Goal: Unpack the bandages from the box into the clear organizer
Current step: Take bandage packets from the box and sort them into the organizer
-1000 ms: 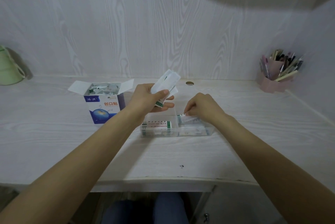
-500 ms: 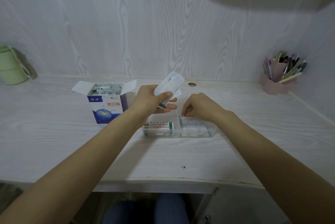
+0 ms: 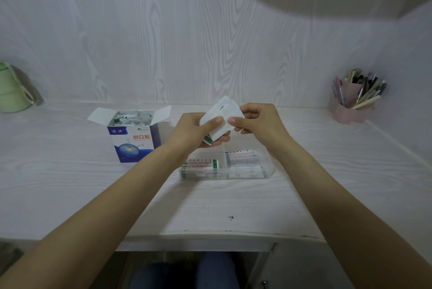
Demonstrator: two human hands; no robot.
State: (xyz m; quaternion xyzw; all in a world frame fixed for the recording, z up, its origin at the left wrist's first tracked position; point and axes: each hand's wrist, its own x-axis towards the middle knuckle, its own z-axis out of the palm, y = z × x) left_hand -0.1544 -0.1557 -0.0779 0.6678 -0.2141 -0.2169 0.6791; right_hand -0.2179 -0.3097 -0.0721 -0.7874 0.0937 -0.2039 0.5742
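A small stack of white wrapped bandages (image 3: 223, 115) is held above the desk. My left hand (image 3: 194, 130) grips the stack from the left, thumb on top. My right hand (image 3: 258, 122) pinches the stack's right edge between thumb and forefinger. Below them lies the clear organizer (image 3: 268, 171), with wrapped bandages in its left and right compartments. The open blue and white bandage box (image 3: 134, 142) stands to the left, several bandages showing in its top.
A pink pen holder (image 3: 350, 110) full of pens stands at the back right. A green cup (image 3: 10, 91) sits at the far left by the wall. The desk's front edge (image 3: 210, 235) runs below my forearms.
My right hand has lifted from the organizer's right compartment up to the stack in my left hand and now pinches it. The left hand has stayed about where it was.
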